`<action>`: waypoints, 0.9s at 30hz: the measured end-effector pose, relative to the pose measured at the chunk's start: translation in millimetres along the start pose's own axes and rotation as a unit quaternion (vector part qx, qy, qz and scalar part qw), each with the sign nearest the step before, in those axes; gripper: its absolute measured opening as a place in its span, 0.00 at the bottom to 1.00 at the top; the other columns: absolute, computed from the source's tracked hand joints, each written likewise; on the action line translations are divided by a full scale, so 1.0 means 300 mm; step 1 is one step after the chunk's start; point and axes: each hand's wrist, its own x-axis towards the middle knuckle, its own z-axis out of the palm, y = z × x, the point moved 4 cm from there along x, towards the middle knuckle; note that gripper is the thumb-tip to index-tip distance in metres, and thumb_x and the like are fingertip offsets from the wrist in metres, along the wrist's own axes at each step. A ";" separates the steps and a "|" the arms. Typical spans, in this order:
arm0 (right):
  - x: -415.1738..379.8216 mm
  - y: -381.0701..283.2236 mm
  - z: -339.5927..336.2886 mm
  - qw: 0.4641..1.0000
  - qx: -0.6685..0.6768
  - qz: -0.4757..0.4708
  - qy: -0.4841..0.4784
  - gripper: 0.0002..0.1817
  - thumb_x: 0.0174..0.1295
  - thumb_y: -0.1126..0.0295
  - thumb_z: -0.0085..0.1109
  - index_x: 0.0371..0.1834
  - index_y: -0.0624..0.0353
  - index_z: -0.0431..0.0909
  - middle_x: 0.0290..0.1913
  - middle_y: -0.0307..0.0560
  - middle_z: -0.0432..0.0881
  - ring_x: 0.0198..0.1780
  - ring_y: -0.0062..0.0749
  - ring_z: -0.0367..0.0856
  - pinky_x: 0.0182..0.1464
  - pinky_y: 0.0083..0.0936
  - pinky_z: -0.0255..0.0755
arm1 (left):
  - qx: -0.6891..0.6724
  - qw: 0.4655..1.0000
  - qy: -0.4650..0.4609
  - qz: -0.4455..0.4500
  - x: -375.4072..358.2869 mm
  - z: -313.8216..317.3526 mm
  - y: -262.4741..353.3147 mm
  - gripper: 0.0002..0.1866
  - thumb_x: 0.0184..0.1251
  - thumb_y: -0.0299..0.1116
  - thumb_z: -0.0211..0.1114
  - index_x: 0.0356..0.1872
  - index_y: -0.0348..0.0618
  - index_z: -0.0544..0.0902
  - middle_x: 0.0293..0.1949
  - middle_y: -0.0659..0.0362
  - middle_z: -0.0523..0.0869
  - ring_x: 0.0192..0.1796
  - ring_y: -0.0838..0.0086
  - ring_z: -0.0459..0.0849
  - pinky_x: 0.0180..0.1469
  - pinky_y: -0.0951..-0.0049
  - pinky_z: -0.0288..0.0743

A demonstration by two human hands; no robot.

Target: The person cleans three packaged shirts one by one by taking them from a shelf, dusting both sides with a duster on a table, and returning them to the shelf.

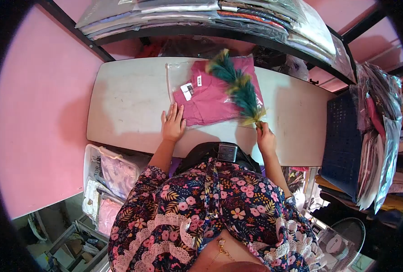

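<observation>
A folded pink garment (206, 106) in a clear plastic bag lies on the white table (124, 104), with a white tag (186, 92) and a small barcode label (199, 81) on its left part. My left hand (173, 124) rests on the bag's lower left corner, its fingers spread. In my right hand (266, 137), closed round the handle end, is a green and yellow feather duster (240, 86). The duster slants up and left across the right part of the bagged garment.
Bagged clothes (188, 18) are stacked on a shelf above the table's back edge. A blue basket (339, 145) and more bagged garments (378, 154) stand at the right. White bins (91, 163) with bagged clothes are at lower left, a fan (348, 235) at lower right.
</observation>
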 end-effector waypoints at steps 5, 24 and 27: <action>0.019 0.308 0.040 0.977 -0.012 0.205 0.054 0.21 0.63 0.58 0.50 0.58 0.48 0.65 0.38 0.64 0.81 0.38 0.64 0.79 0.39 0.55 0.72 | 0.029 1.000 -0.006 -0.006 0.001 -0.002 0.003 0.33 0.63 0.42 0.56 0.70 0.55 0.59 0.72 0.54 0.56 0.74 0.65 0.54 0.71 0.47 0.39; 0.301 -0.166 0.124 0.974 -0.055 -0.052 -0.213 0.11 0.53 0.65 0.61 0.39 0.55 0.80 0.34 0.52 0.83 0.41 0.54 0.80 0.43 0.44 0.74 | 0.058 0.995 0.057 0.051 -0.036 -0.052 0.014 0.24 0.62 0.38 0.60 0.61 0.48 0.73 0.45 0.52 0.79 0.48 0.59 0.77 0.53 0.62 0.70; 0.149 -0.356 0.165 0.902 0.145 -0.143 -0.382 0.10 0.56 0.65 0.59 0.38 0.55 0.81 0.35 0.54 0.84 0.37 0.53 0.82 0.41 0.40 0.75 | -0.037 0.972 0.201 -0.113 0.007 -0.050 -0.154 0.25 0.66 0.38 0.56 0.63 0.41 0.70 0.52 0.46 0.77 0.55 0.53 0.74 0.60 0.60 0.66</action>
